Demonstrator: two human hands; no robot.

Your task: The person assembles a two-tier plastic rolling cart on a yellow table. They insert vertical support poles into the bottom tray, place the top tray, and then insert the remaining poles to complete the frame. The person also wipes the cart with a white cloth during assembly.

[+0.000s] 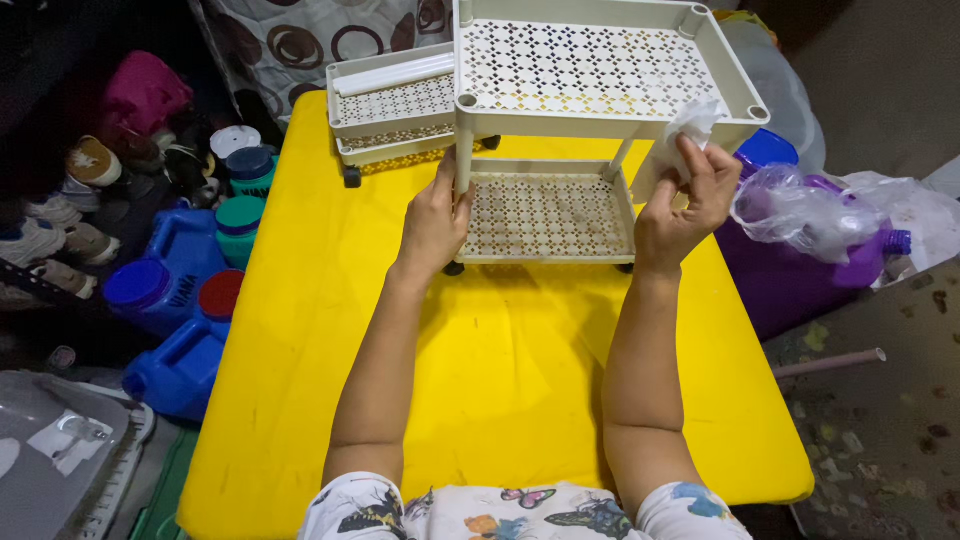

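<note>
A cream plastic two-tier rack (590, 70) with perforated shelves and small wheels stands on a yellow table (500, 370). My left hand (432, 225) grips the rack's front left post beside the lower shelf (545, 215). My right hand (685, 205) pinches a white wipe (688, 128) against the front right corner of the upper shelf.
A second cream shelf unit (395, 110) lies behind on the table's far left. Blue jugs (165, 290), teal containers and shoes crowd the floor at left. A purple container (800, 270) with a clear plastic bag sits at right. A patterned cloth hangs at the back.
</note>
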